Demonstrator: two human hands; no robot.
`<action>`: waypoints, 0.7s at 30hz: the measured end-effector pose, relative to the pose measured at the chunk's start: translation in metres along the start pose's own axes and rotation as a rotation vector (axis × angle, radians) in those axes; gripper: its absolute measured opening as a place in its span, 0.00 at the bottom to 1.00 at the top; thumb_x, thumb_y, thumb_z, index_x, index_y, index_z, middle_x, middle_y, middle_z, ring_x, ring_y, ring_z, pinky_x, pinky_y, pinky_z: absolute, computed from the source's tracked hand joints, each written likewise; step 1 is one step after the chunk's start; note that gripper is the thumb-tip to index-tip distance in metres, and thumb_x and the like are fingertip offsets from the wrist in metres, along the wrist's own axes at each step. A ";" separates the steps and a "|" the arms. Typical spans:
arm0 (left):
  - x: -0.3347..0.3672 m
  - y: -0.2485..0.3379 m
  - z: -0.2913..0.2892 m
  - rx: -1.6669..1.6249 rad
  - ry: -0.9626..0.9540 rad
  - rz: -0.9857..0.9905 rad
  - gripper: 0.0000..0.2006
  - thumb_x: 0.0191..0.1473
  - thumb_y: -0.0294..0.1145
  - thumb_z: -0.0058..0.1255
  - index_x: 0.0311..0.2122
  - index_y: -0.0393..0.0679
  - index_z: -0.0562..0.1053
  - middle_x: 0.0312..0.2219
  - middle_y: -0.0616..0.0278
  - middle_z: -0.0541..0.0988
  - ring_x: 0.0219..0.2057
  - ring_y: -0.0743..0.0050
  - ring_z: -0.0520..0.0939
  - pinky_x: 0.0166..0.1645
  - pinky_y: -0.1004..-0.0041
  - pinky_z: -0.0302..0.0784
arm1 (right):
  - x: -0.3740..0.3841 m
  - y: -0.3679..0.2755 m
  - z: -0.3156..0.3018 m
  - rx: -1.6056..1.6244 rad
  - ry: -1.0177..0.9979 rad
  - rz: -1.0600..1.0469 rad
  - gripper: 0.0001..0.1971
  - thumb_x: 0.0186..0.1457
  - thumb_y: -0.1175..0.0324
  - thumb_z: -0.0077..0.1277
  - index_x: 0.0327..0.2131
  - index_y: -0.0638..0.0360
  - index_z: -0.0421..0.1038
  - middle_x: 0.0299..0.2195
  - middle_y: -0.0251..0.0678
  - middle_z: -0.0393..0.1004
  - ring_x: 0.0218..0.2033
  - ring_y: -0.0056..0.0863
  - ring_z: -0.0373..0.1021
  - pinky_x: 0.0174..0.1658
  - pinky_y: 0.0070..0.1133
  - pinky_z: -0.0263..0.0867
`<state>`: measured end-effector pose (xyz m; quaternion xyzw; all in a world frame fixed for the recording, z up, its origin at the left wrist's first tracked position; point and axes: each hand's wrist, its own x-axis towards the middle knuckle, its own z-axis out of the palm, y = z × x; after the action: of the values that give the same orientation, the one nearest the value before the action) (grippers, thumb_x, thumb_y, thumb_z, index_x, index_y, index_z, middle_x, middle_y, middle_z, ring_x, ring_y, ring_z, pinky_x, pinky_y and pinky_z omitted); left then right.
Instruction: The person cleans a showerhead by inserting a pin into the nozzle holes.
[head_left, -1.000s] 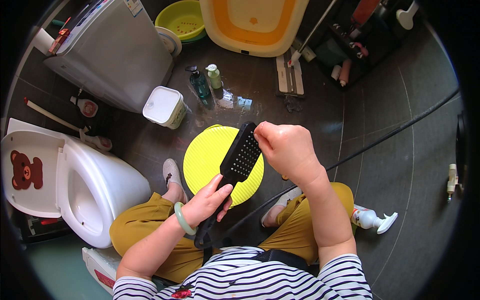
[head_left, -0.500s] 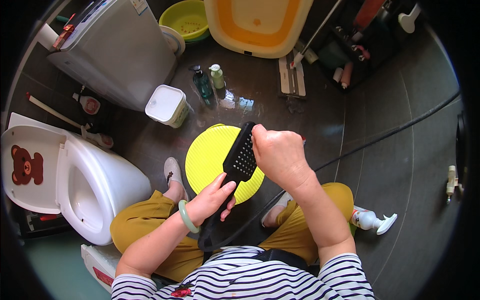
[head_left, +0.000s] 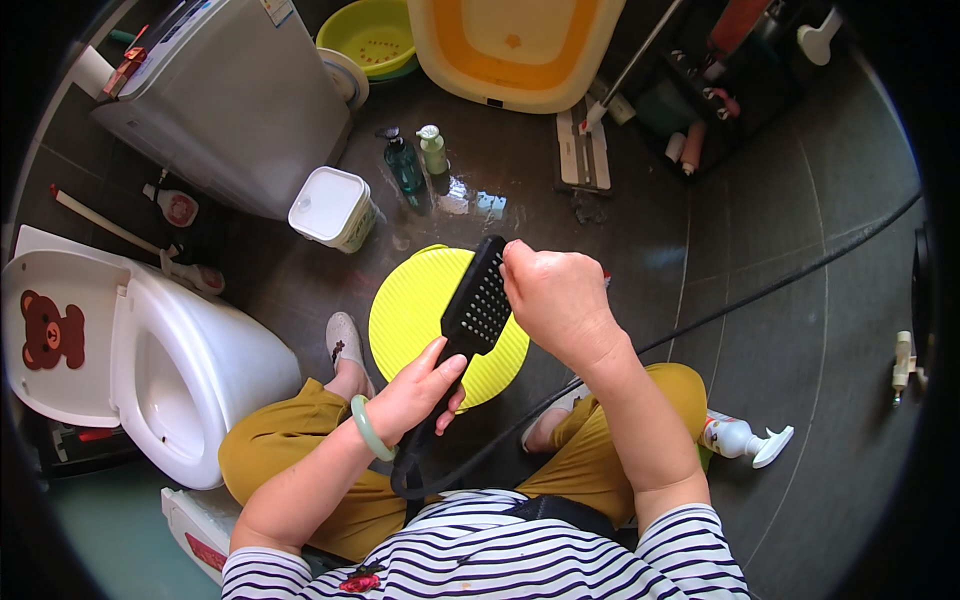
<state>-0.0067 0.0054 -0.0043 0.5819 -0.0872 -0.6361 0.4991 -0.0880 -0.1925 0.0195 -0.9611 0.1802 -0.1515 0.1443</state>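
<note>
My left hand (head_left: 412,398), a pale green bangle at its wrist, is wrapped round the handle of a black shower head (head_left: 477,308). The spray face with its rows of small pale nozzles is turned up and toward my right hand (head_left: 560,298). That hand is closed, fingers pinched against the right edge of the shower head near its top; whatever they grip is hidden beneath them. Below both hands lies a round, ribbed yellow board or lid (head_left: 400,325), partly covered by the shower head. A black hose (head_left: 770,288) runs from the handle across to the right wall.
On the left stand a toilet (head_left: 215,350) with its lid raised and a grey washing machine (head_left: 245,110). A white lidded bucket (head_left: 330,205) and two pump bottles (head_left: 403,163) are ahead. An orange-and-cream tub (head_left: 515,85) leans behind, beside a flat mop (head_left: 583,150). A spray bottle (head_left: 735,437) lies at right.
The shower head and both hands have shifted slightly upward, the shower head also a little left. The hose has moved slightly with them. Both hands keep the same closed hold.
</note>
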 end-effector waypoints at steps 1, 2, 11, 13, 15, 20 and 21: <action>0.002 -0.003 -0.001 0.174 0.004 0.016 0.19 0.67 0.41 0.36 0.55 0.41 0.55 0.21 0.62 0.69 0.15 0.76 0.69 0.21 0.78 0.68 | 0.002 -0.004 -0.008 -0.067 -0.088 0.021 0.03 0.48 0.73 0.49 0.25 0.59 0.73 0.22 0.43 0.76 0.27 0.43 0.76 0.31 0.32 0.71; 0.003 -0.004 -0.001 0.347 0.008 0.033 0.20 0.67 0.40 0.37 0.56 0.39 0.55 0.20 0.62 0.69 0.15 0.76 0.69 0.20 0.77 0.67 | 0.003 0.000 -0.010 -0.066 -0.088 0.024 0.03 0.48 0.73 0.49 0.25 0.59 0.73 0.22 0.43 0.76 0.27 0.43 0.76 0.31 0.32 0.71; 0.004 -0.001 -0.001 0.027 -0.022 0.108 0.18 0.67 0.43 0.35 0.54 0.44 0.55 0.23 0.61 0.69 0.17 0.76 0.70 0.22 0.77 0.70 | 0.005 0.026 0.004 0.914 -0.225 0.369 0.10 0.55 0.65 0.51 0.30 0.63 0.75 0.16 0.34 0.72 0.17 0.21 0.72 0.24 0.20 0.65; 0.002 0.010 -0.001 0.038 -0.018 0.065 0.19 0.67 0.44 0.36 0.55 0.44 0.55 0.23 0.61 0.69 0.17 0.75 0.70 0.23 0.76 0.70 | -0.002 0.007 0.013 0.425 -0.022 0.129 0.08 0.55 0.66 0.51 0.26 0.60 0.72 0.19 0.41 0.74 0.21 0.36 0.74 0.27 0.30 0.68; 0.002 0.009 -0.002 0.083 0.028 -0.010 0.18 0.66 0.46 0.37 0.54 0.46 0.55 0.23 0.62 0.69 0.16 0.75 0.70 0.23 0.76 0.71 | 0.001 0.001 0.006 0.209 0.146 -0.029 0.09 0.55 0.66 0.51 0.24 0.58 0.70 0.20 0.44 0.74 0.24 0.44 0.74 0.30 0.35 0.70; -0.004 0.008 -0.007 -0.114 -0.113 -0.031 0.17 0.67 0.49 0.35 0.52 0.51 0.57 0.23 0.62 0.69 0.16 0.76 0.69 0.24 0.75 0.71 | 0.014 0.023 -0.039 0.661 -0.038 0.233 0.08 0.54 0.67 0.52 0.27 0.61 0.74 0.17 0.39 0.73 0.17 0.30 0.71 0.25 0.25 0.66; -0.004 0.008 -0.010 -0.166 -0.150 -0.029 0.17 0.66 0.50 0.35 0.52 0.51 0.57 0.23 0.63 0.69 0.16 0.76 0.69 0.24 0.75 0.71 | 0.013 0.027 -0.034 0.716 -0.043 0.229 0.08 0.55 0.67 0.52 0.28 0.61 0.74 0.17 0.37 0.73 0.16 0.26 0.70 0.24 0.23 0.65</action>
<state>0.0053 0.0089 0.0009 0.4905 -0.0626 -0.6902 0.5283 -0.0961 -0.2288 0.0446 -0.8264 0.2190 -0.1676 0.4910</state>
